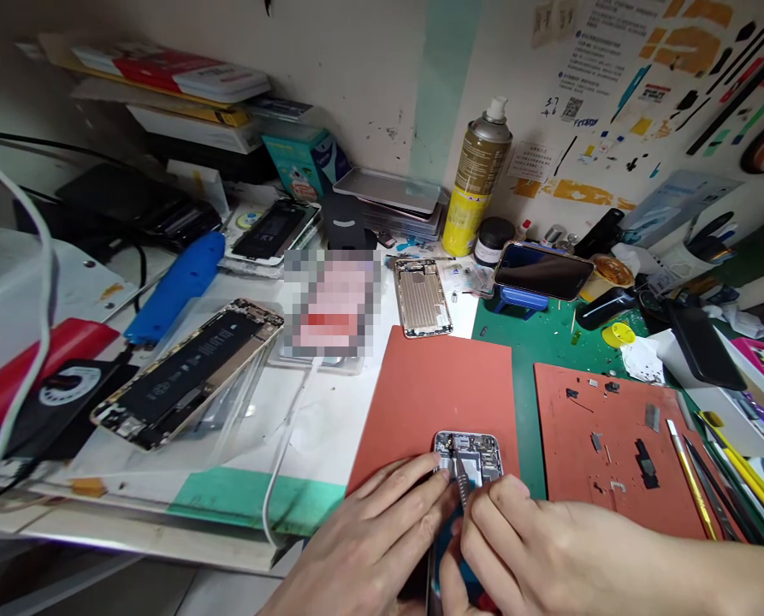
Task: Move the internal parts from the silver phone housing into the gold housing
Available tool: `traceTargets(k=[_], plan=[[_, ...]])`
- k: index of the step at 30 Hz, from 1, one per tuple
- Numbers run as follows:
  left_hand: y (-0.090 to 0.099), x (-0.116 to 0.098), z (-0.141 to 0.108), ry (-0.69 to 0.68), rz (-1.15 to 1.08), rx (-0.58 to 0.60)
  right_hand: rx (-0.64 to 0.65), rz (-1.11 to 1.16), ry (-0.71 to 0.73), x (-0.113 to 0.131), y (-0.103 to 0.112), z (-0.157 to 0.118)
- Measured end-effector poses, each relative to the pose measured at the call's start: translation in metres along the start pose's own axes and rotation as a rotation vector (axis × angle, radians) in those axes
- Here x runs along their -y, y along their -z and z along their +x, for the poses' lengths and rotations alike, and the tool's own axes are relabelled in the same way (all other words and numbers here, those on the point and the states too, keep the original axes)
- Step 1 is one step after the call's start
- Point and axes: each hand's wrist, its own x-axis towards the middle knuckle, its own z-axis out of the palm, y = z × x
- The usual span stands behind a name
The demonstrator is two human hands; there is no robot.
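An opened phone (468, 444) lies on the orange-red mat (446, 376) at the bottom centre, its circuit parts showing at the top end. My left hand (382, 530) rests along the phone's left side, fingers close together with the tips at its upper left edge, pressing on it. Pinched in my right hand (516, 539) is a thin metal tool (462, 481), its tip pointing up at the phone's upper left parts. Both hands hide the lower part of the phone.
A second orange-red mat (587, 445) at right carries small loose parts, with tweezers (693, 479) at its edge. Opened phones (189, 372) lie left and a bare housing (423, 298) ahead. Behind stand a spray can (477, 175) and a propped phone (541, 270). A white cable (285, 445) crosses the left side.
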Motion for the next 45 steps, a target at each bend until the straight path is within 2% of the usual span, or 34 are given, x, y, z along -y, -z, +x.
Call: traceTargets(k=[7,14,19,22,25,26,28,31,32,33,36,38,41,45], plan=[[-0.001,0.001,0.0,-0.011,0.009,0.025,0.005,0.004,-0.026,0.001,-0.001,-0.003],[-0.003,0.002,-0.001,-0.014,-0.03,0.039,-0.037,0.047,0.031,-0.001,0.002,-0.003],[-0.005,0.002,-0.002,-0.042,-0.007,0.047,-0.063,0.061,-0.006,-0.004,0.009,-0.003],[-0.004,0.001,-0.001,-0.063,0.034,0.067,-0.104,0.072,-0.072,-0.001,0.014,-0.014],[0.0,-0.001,0.002,-0.075,0.074,0.125,-0.266,0.151,-0.332,0.017,0.014,-0.035],[0.001,-0.002,0.002,-0.078,0.083,0.146,-0.356,0.194,-0.468,0.027,0.012,-0.042],[0.004,-0.001,0.001,-0.088,0.085,0.182,-0.45,0.24,-0.708,0.049,0.006,-0.055],[0.01,0.005,-0.004,-0.108,0.027,0.183,-0.717,0.53,-1.394,0.077,-0.008,-0.065],[0.013,0.008,-0.004,-0.12,-0.007,0.182,-0.833,0.672,-1.558,0.082,-0.012,-0.065],[0.016,0.01,-0.003,-0.13,-0.045,0.182,-0.956,0.833,-1.661,0.086,-0.016,-0.065],[0.025,0.009,0.012,-0.113,-0.163,0.133,-1.251,1.256,-1.762,0.087,-0.022,-0.063],[0.027,0.0,0.032,-0.034,-0.24,0.027,-1.358,1.398,-1.753,0.085,-0.022,-0.062],[0.021,-0.018,0.064,0.065,-0.357,-0.062,-1.431,1.468,-1.731,0.087,-0.021,-0.061],[0.01,-0.033,0.092,0.132,-0.471,-0.032,-1.422,1.495,-1.728,0.095,-0.021,-0.061]])
